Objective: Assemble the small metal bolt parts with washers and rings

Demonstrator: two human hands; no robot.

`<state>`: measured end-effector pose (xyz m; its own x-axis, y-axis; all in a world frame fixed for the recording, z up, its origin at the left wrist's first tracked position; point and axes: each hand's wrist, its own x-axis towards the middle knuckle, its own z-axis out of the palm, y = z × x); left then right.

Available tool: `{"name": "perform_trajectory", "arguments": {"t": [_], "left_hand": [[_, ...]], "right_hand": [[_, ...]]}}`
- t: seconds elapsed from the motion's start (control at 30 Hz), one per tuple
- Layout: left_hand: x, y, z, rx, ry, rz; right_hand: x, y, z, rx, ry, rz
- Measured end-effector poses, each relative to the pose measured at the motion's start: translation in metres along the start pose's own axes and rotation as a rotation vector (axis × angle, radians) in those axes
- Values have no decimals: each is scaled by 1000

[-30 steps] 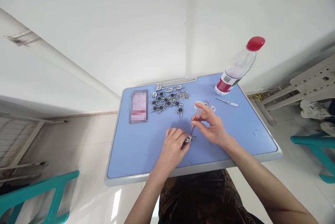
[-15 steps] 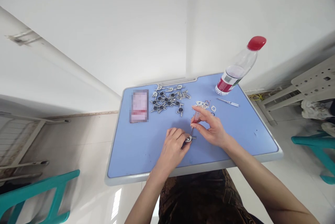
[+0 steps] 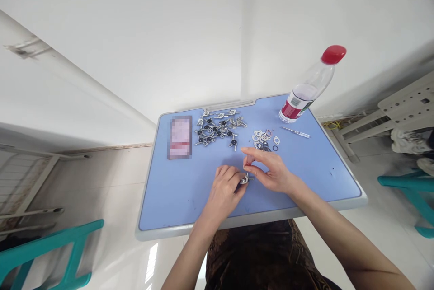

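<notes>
My left hand [image 3: 226, 186] is closed on a small metal fitting [image 3: 244, 180] with a short stem, held low over the front of the blue table. Between the thumb and fingers of my right hand [image 3: 271, 172] is a screwdriver [image 3: 250, 160] with a reddish clear handle. Its thin shaft points down and its tip meets the top of the fitting, as far as I can see. Beyond my right hand lie flat metal plates [image 3: 259, 136] and dark rubber rings [image 3: 264, 146]. Several similar metal fittings with black round centres [image 3: 215, 129] are grouped farther back.
On the blue table [image 3: 169, 195], a pixelated flat rectangular object [image 3: 180, 137] lies at the left. A bottle with a red cap [image 3: 301, 95] stands at the back right, near a second screwdriver [image 3: 295, 132]. Green stools [image 3: 73, 240] flank the table, and a white wall rises behind.
My right hand has come down and slightly left with the screwdriver, closer to the fitting. More of the plates and rings behind it show. My left hand stays in place.
</notes>
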<state>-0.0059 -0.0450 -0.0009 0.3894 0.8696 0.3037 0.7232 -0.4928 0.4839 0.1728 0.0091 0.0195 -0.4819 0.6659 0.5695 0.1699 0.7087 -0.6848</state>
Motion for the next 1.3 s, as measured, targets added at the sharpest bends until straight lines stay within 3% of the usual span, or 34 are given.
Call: {"name": "perform_trajectory", "arguments": {"t": [0.47,0.7,0.87,1.17,1.3], "left_hand": [[-3,-2,-2,-19,-39,-24],[-5,-4,-1,-136,-60,-44],[-3,-4,-2,-161,-83,-83],[1,-3,-5,-160,-99,-121],[2,-1,-5,-164,-99,-125]], "right_hand": [[5,-1,-3,-28,-37,-10],[3,-1,-3,10,-25,26],[5,-4,-7,5,-50,-30],[12,-12,-4,113,80,-29],[11,-8,1,71,68,-84]]}}
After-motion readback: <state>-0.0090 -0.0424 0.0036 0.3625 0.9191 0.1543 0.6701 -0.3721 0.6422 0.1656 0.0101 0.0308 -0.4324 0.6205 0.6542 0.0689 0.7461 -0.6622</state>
